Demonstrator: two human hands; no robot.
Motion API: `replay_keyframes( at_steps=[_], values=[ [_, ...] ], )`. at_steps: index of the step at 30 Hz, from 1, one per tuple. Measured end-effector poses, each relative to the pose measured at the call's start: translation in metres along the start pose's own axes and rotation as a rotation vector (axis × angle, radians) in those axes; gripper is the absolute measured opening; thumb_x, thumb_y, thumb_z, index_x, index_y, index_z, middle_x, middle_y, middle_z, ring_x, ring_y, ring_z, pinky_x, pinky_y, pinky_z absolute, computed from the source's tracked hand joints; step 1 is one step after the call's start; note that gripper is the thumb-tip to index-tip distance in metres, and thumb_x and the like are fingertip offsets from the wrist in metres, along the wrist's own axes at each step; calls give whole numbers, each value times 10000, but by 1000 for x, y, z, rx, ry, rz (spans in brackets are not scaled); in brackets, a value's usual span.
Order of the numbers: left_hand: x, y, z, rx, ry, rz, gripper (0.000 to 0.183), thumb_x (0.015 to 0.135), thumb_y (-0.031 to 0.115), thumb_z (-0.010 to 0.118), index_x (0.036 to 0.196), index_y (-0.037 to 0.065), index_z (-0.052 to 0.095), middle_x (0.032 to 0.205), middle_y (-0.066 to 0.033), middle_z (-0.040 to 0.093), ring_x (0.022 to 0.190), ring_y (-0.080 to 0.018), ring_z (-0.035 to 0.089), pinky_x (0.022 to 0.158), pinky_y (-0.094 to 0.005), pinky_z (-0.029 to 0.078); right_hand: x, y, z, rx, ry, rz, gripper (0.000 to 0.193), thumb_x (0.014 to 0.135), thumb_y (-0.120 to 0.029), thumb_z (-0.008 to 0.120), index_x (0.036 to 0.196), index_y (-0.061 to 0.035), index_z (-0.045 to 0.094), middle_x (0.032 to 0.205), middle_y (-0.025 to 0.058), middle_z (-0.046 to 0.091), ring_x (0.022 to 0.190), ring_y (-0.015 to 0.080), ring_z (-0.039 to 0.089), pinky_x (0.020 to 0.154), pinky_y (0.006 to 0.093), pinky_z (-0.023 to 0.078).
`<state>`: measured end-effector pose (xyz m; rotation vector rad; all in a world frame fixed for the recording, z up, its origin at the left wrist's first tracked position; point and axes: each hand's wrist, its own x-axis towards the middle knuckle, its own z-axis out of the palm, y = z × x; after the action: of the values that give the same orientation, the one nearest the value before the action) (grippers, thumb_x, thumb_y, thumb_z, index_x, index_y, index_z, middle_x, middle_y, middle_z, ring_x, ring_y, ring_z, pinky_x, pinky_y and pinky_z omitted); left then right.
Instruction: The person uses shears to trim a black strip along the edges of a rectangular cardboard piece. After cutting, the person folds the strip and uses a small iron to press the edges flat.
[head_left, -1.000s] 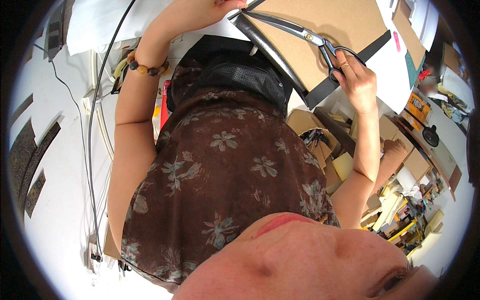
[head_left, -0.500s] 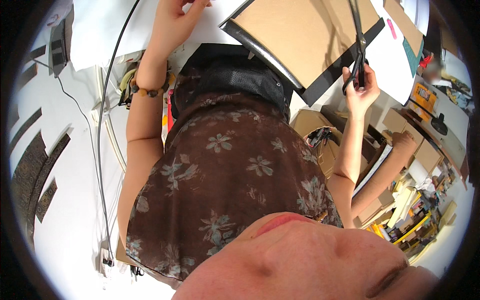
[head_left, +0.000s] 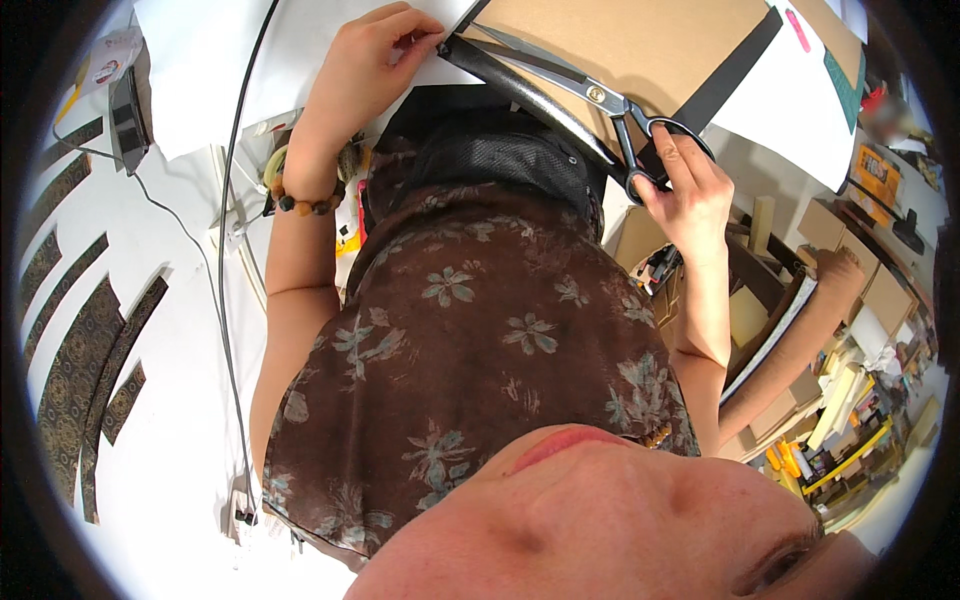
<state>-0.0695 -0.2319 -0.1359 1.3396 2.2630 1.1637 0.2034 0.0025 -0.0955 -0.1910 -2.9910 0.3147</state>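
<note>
A tan board (head_left: 640,50) with black edging lies on the white work surface in front of me. Along its near side runs a glossy black strip (head_left: 525,103). My left hand (head_left: 378,62) pinches the strip's left end at the board's corner; the fingertips partly hide that end. In my right hand (head_left: 692,190) is a large pair of scissors (head_left: 596,95), thumb and fingers through the black handle loops. The scissor blades are parted a little and reach over the board toward the pinched corner, close to my left fingertips.
A black cable (head_left: 228,230) runs down on the left, beside several dark patterned strips (head_left: 80,350). A pink marker (head_left: 797,32) and a green cutting mat (head_left: 840,92) are at the upper right. Cardboard pieces and boxes (head_left: 800,390) crowd the right side.
The scissors have swung from upright at the right to lying leftward across the board, blades toward the corner. My left hand has come down and right onto the strip's end.
</note>
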Motion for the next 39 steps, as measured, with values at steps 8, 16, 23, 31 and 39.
replay_keyframes(
  at_steps=[8,16,23,31,39],
  values=[
    [7,5,-4,83,-84,21,104,874,55,675,965,8,694,880,-102,661,730,-247,650,654,-309,525,9,-4,-6,-28,-53,-8,606,644,-155,833,1214,-60,652,994,74,668,805,266,675,674,359,560],
    [9,-6,2,60,-70,33,98,864,61,680,947,10,691,869,-104,664,723,-247,658,638,-311,527,13,-11,-10,-62,-61,-31,633,619,-144,829,1220,-58,650,999,65,660,796,253,668,662,356,548],
    [10,-5,4,66,-52,59,101,853,55,685,942,7,684,872,-102,666,736,-244,664,645,-310,531,15,-11,-11,-55,-32,-65,653,610,-135,827,1233,-59,645,996,74,651,780,253,662,654,363,543],
    [10,-5,7,32,-39,44,100,838,30,686,933,1,678,866,-96,669,764,-229,674,654,-300,533,17,-14,-14,-92,-80,-62,660,593,-102,827,1227,-53,648,1017,71,658,776,242,666,640,350,544],
    [10,-5,8,40,-43,54,111,829,29,692,937,8,678,863,-89,661,762,-231,669,652,-304,535,17,-16,-15,-177,-53,-111,664,595,-106,824,1233,-53,648,1029,66,671,775,224,674,637,335,552]
  ],
)
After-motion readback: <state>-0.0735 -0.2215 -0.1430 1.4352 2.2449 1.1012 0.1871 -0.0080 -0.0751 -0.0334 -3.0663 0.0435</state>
